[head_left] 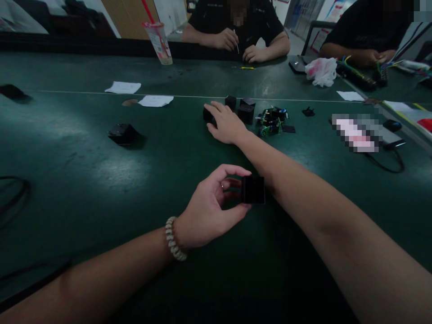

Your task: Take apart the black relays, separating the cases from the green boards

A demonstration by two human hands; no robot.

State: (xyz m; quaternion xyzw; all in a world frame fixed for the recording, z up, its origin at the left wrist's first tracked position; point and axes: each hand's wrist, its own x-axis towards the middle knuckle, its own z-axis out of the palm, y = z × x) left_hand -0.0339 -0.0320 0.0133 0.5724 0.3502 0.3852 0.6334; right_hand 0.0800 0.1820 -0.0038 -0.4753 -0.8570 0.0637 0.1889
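Note:
My left hand [211, 209], with a beaded bracelet at the wrist, holds a small black box [254, 190] above the table between thumb and fingers. The box's dark, square face is turned towards me. Farther out, my right hand [227, 122] reaches across the table with its thumb and fingers around another black box [207, 116], partly hidden by the hand. Just beyond and to its right stand two more black boxes, a small one [231, 102] and a larger one [246, 110]. Green circuit boards [272, 119] lie in a cluster beside them.
A black block [122, 133] sits at the left on the green table [84, 189]. Paper slips [156, 101], a drink cup [158, 44] and a crumpled plastic bag [321, 72] lie or stand farther back. Two people sit opposite. A cable [393, 167] lies at the right.

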